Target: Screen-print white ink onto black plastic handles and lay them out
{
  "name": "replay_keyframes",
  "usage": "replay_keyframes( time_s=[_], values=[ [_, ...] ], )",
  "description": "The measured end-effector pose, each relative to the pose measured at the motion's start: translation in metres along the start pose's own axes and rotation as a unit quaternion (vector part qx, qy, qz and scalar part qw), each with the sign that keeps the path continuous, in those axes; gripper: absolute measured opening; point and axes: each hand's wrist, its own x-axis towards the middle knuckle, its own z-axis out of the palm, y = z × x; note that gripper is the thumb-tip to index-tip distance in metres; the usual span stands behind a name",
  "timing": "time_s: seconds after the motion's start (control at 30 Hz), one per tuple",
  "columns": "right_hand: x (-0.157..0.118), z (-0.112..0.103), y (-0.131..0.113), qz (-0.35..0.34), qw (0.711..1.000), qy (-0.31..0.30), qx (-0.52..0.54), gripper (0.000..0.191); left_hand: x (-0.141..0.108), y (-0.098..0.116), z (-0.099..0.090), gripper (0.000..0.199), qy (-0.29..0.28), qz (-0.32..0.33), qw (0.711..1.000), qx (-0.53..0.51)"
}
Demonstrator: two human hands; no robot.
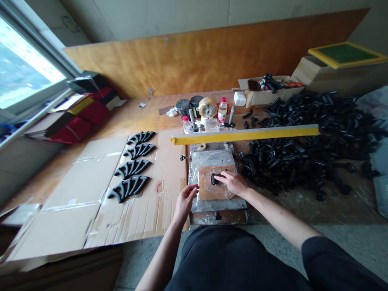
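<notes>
One black part [214,180] lies on a brown pad [209,192] near the front edge of the surface [138,115], touched by the right hand [235,182]; the left hand [185,199] curls beside the pad. Whether either pinches anything is unclear. An uneven push could tilt the part.

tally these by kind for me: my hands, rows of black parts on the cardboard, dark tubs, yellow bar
Hands, left hand and right hand: 2
Rows of black parts: 4
Dark tubs: 2
Yellow bar: 1
Total: 9
</notes>
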Motion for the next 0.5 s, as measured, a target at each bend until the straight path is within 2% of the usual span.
replay_keyframes(
  time_s=[0.13, 0.23, 0.3, 0.43, 0.5],
  values=[
    [0.013, -0.004, -0.005, 0.002, 0.998, -0.026, -0.052, 0.039, 0.001, 0.005, -0.009, 0.046, 0.025, 0.015, 1.000, 0.006],
    [0.016, -0.011, -0.003, 0.011, 0.999, -0.012, -0.035, 0.036, 0.007, 0.019, -0.015, 0.044, 0.042, 0.037, 0.998, 0.009],
    [0.021, -0.008, -0.003, -0.004, 1.000, -0.001, 0.008, 0.040, 0.013, 0.043, -0.013, 0.044, 0.045, 0.072, 0.996, -0.002],
    [0.029, 0.009, -0.010, -0.083, 0.992, -0.033, 0.089, 0.064, 0.029, 0.114, 0.006, 0.051, 0.055, 0.184, 0.980, -0.055],
    [0.024, 0.012, -0.013, -0.124, 0.984, -0.058, 0.115, 0.056, 0.034, 0.145, 0.017, 0.052, 0.044, 0.219, 0.971, -0.089]
  ],
)
